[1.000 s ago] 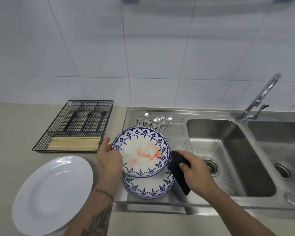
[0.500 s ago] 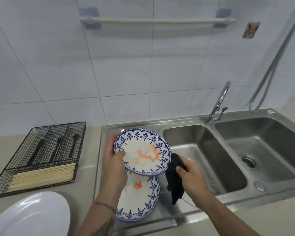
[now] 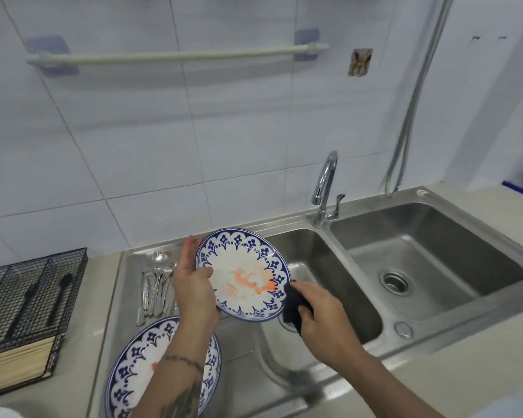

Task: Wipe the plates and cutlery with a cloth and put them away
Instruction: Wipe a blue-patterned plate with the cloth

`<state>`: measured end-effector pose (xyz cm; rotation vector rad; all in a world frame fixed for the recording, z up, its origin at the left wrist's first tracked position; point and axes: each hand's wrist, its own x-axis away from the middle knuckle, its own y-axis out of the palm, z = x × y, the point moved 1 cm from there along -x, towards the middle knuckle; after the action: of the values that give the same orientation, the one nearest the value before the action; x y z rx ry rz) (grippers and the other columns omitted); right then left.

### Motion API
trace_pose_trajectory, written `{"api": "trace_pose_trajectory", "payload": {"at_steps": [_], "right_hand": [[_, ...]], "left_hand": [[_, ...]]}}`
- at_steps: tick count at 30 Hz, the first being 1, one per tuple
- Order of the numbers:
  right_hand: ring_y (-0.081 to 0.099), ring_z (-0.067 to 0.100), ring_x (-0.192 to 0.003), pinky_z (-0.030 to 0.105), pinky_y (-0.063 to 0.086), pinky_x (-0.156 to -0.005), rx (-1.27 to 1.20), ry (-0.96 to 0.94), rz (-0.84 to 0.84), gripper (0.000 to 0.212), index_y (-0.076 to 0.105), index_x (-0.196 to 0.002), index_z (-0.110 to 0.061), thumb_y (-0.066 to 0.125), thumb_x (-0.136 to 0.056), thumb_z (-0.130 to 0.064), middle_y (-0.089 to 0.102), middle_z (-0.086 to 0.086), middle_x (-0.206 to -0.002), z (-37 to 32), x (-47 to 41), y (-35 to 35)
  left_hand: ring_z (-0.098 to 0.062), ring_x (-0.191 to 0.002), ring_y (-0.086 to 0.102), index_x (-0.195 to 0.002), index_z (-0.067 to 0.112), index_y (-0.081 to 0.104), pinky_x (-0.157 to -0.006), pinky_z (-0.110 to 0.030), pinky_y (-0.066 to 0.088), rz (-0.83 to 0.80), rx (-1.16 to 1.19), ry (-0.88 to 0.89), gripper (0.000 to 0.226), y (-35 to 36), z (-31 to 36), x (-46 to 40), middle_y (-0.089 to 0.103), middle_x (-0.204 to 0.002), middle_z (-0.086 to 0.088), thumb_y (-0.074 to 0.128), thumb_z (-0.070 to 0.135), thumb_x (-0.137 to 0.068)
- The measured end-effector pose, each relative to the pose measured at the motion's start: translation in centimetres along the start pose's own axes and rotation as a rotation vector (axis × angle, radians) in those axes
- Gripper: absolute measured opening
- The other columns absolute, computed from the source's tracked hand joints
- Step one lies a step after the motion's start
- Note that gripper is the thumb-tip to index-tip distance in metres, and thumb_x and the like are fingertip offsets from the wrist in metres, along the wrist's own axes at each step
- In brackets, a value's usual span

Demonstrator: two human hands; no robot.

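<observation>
Stained plate held up over the sink

Left hand (image 3: 194, 292) grips the plate (image 3: 243, 274) by its edge, tilted above the sink (image 3: 360, 300); right hand (image 3: 320, 318) clutches a dark cloth (image 3: 293, 306) at the rim.

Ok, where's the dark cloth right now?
In the head view, the dark cloth is bunched in the right hand, at the right rim of the stained plate, above the left sink basin.

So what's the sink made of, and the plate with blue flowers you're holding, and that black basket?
The sink looks like stainless steel: grey, brushed, with soft reflections. The plate seems glazed ceramic, white and glossy with a painted blue border, though hard plastic can look similar. The basket looks like thin metal wire coated matte black, since you can see through its grid.
</observation>
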<state>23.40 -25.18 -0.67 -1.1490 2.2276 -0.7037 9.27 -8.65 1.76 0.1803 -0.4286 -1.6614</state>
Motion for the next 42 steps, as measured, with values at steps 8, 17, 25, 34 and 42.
{"api": "trace_pose_trajectory", "payload": {"at_steps": [8,17,25,34,42], "right_hand": [[0.052,0.013,-0.109,0.021,0.040,-0.097,-0.003,-0.053,-0.108,0.049,0.061,-0.123,-0.020,0.046,-0.080,-0.002,0.061,-0.007,-0.121,4.4,-3.0,-1.5],[0.051,0.009,-0.102,0.002,0.028,-0.086,-0.069,-0.093,-0.168,0.048,0.062,-0.120,-0.019,0.046,-0.080,0.001,0.061,-0.008,-0.115,7.4,-4.5,-2.1],[0.055,0.011,-0.105,0.024,0.043,-0.095,-0.155,-0.037,-0.152,0.046,0.062,-0.121,-0.019,0.047,-0.082,0.000,0.061,-0.005,-0.114,9.7,-5.3,-2.9],[0.056,0.010,-0.099,0.024,0.046,-0.089,-0.194,-0.026,-0.167,0.043,0.064,-0.115,-0.022,0.045,-0.083,0.000,0.063,-0.007,-0.106,9.5,-6.1,-3.5],[0.056,0.009,-0.099,0.019,0.043,-0.088,-0.186,-0.054,-0.141,0.045,0.064,-0.116,-0.022,0.047,-0.083,0.003,0.064,-0.007,-0.107,8.6,-6.2,-3.8]], "left_hand": [[-0.010,-0.124,0.057,-0.141,0.017,0.052,-0.108,-0.032,0.046,0.066,-0.177,0.160,0.074,7.1,-1.2,1.4,0.060,-0.133,0.007,0.033,-0.025,-0.083],[-0.009,-0.121,0.061,-0.132,0.024,0.060,-0.105,-0.042,0.050,0.112,-0.322,0.255,0.075,11.4,-1.8,2.2,0.064,-0.124,0.017,0.032,-0.022,-0.081],[0.001,-0.119,0.060,-0.134,0.022,0.060,-0.104,-0.034,0.050,0.043,-0.417,0.312,0.077,13.1,-2.4,2.7,0.065,-0.128,0.014,0.032,-0.022,-0.078],[0.002,-0.115,0.061,-0.131,0.025,0.062,-0.096,-0.025,0.054,0.016,-0.508,0.385,0.076,13.9,-2.3,3.7,0.066,-0.124,0.017,0.034,-0.023,-0.079],[-0.002,-0.117,0.062,-0.130,0.021,0.063,-0.105,-0.035,0.051,0.010,-0.502,0.390,0.074,13.5,-2.1,3.8,0.068,-0.123,0.013,0.033,-0.022,-0.077]]}}
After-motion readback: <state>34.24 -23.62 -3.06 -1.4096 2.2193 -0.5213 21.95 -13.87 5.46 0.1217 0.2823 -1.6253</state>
